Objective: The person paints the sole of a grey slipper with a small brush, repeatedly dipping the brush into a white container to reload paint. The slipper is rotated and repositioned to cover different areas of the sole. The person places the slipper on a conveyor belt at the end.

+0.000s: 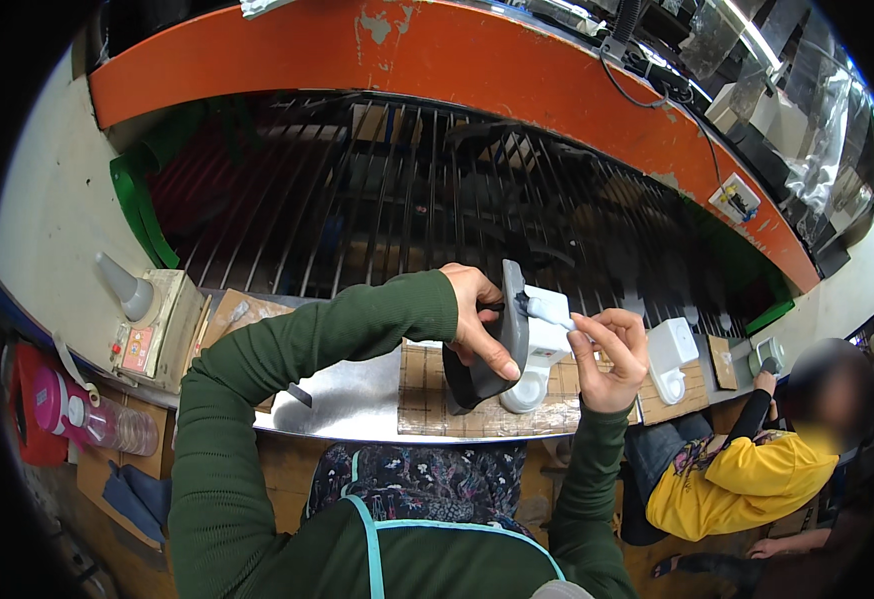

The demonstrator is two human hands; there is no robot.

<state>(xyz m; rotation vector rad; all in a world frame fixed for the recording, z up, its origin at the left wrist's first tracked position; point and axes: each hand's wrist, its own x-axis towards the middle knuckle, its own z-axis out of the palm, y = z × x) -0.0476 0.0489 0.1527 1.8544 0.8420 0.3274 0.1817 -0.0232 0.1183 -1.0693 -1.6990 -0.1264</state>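
Note:
My left hand [477,321] grips a dark grey, curved piece that looks like a shoe sole [515,324], tilted up on edge over the bench. Its fingers wrap behind it and the thumb presses on the near side. In my right hand [612,359] a small brush with a pale handle [551,313] is pinched between thumb and fingers. The brush's dark tip meets or nearly meets the sole's right face. Behind and below the sole stands a white container with a round cup [525,393], partly hidden by the sole and brush.
Metal rollers [297,200] run beyond the bench under an orange beam [287,50]. A second white container [671,354] stands to the right. A box with a grey cone [132,290] and a pink-lidded bottle [107,419] are left. A person in yellow [757,484] sits at right.

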